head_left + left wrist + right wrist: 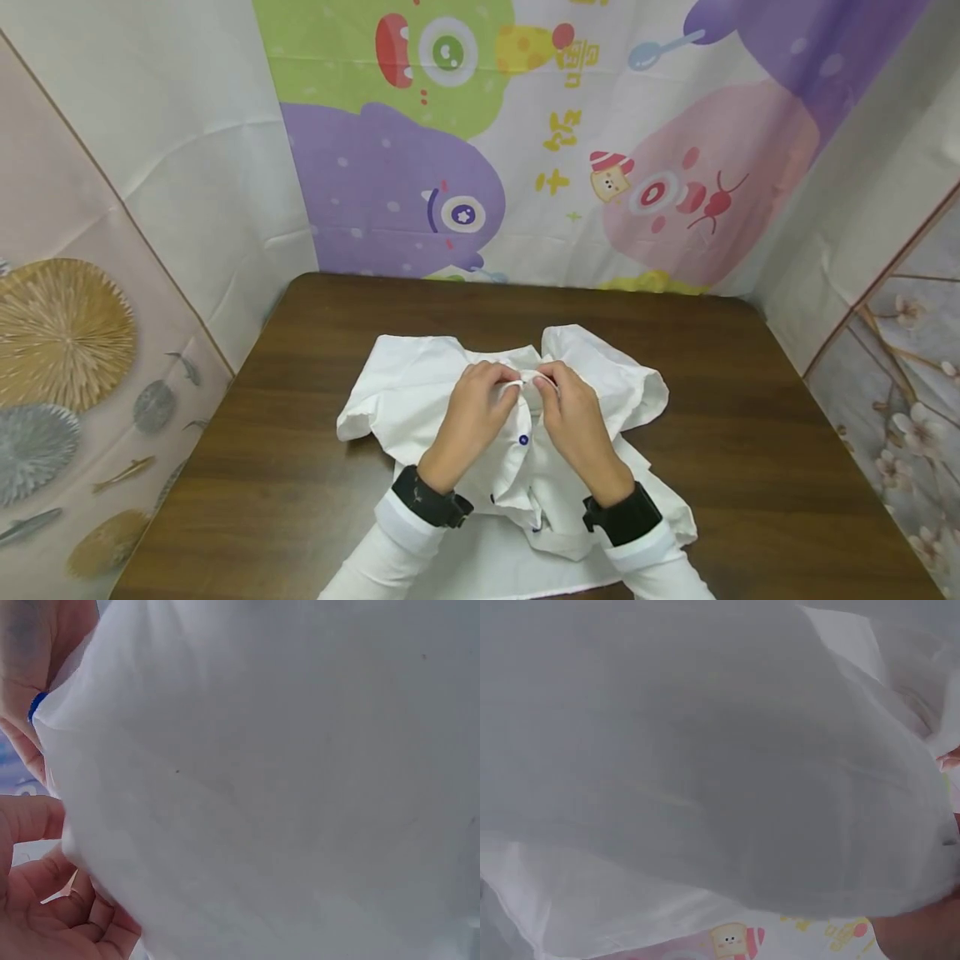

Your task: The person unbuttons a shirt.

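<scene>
Head view looks down from above the table [750, 433]; both wrist views press close against the shirt [420, 383].

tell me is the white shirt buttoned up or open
Partly open: the white shirt lies rumpled, a blue button showing, both hands pinching its placket.

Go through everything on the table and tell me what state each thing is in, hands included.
White button-up shirt: crumpled on the table, front placket partly open, being worked near the collar.
Small blue button: visible on the placket; fastened or not, cannot tell.
Left hand: fingers curled, pinching the shirt's fabric edge.
Right hand: fingers curled, pinching the fabric opposite the left.
Dark brown wooden table: bears the shirt.
</scene>
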Demonstrator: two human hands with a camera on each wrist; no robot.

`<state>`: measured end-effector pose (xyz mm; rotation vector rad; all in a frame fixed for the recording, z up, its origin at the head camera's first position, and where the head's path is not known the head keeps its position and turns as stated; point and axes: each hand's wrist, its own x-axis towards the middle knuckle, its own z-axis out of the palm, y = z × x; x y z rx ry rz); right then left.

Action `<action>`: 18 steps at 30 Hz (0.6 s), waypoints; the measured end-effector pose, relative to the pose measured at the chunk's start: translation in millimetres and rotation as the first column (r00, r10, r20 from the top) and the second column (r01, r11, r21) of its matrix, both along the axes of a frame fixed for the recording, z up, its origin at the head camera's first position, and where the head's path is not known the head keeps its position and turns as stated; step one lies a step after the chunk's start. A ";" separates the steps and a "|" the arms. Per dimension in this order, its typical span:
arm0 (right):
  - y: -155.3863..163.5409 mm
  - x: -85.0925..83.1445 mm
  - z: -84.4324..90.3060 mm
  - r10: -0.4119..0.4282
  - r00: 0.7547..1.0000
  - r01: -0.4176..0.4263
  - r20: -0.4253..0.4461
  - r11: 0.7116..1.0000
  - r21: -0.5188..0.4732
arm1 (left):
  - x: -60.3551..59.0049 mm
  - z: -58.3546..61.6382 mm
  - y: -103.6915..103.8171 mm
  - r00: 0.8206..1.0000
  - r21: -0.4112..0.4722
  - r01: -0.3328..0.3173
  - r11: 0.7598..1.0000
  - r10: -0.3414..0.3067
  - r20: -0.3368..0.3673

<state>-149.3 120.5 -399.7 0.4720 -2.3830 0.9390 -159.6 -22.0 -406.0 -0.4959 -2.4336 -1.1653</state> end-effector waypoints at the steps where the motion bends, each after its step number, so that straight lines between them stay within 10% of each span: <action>1: 0.2 -0.7 -0.2 0.004 1.000 -0.004 0.002 1.000 -0.002 | 0.5 0.1 0.2 1.000 0.002 0.004 1.000 -0.004 0.004; 18: 2.2 -3.5 0.0 0.031 0.999 -0.031 0.009 1.000 -0.004 | 5.3 0.2 -1.1 0.999 0.040 0.028 0.999 -0.029 0.034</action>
